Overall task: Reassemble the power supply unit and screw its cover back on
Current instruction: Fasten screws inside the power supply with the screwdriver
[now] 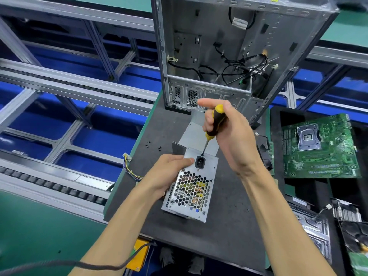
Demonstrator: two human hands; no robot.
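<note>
Gripping a screwdriver (215, 122) by its black-and-yellow handle, the right hand (231, 134) has its fingers wrapped round the grip while the index finger sticks out straight to the left above the yellow cap. The shaft slants down and to the left, and its tip meets the top face of the power supply unit (191, 186) just above the black mains socket (200, 161).

The left hand (169, 172) clasps the unit from its left side, thumb pressed flat on the top face right beside the socket, the other fingers hidden behind the metal housing. The unit stands on end on the dark mat (229, 226) that covers the counter (39, 236), its honeycomb grille turned up toward the camera, with coloured parts visible through the holes. A bundle of coloured wires (129, 168) trails from behind the left hand to a white connector hanging past the mat's left edge.

Just behind the unit lies a bent grey metal panel (194, 132), and a few small black screws (153, 147) are scattered on the mat to its left. Farther back stands an open computer case (229, 46) with loose black cables inside. To the right, a green motherboard (320, 146) rests on a black tray.
</note>
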